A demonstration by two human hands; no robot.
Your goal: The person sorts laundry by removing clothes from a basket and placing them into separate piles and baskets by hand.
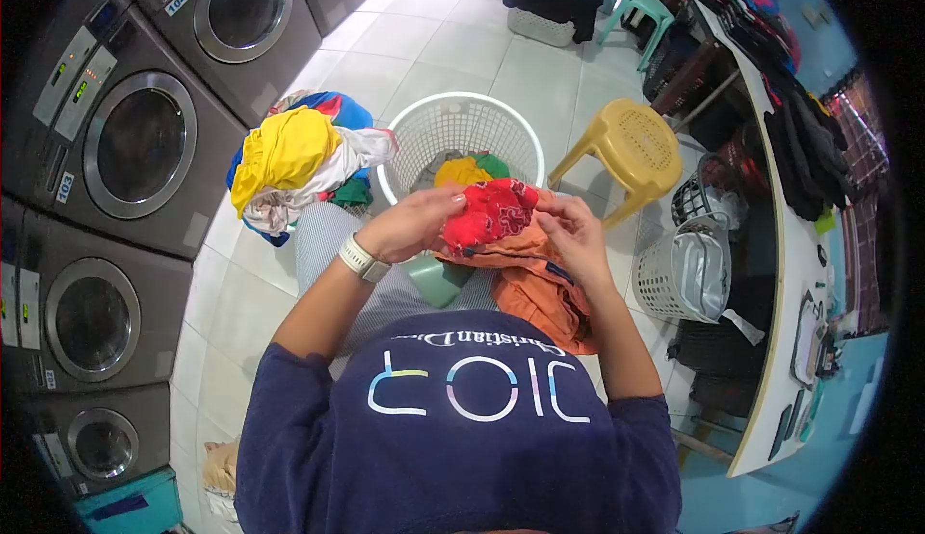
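Both of my hands hold a small red patterned cloth [491, 214] above my lap, stretched between them. My left hand [416, 223], with a pale watch at the wrist, grips its left edge. At the right edge, the fingers of my right hand [576, 234] pinch the fabric. An orange garment [547, 305] lies over my right leg, partly under the red cloth. Just beyond my hands stands a white laundry basket [462, 99] with yellow, green and grey clothes at its bottom.
A heap of clothes with a yellow garment [287, 154] on top sits left of the basket. Washing machines [140, 144] line the left side. A yellow stool [641, 139] and another white basket [670, 279] stand to the right, near a long table [771, 380].
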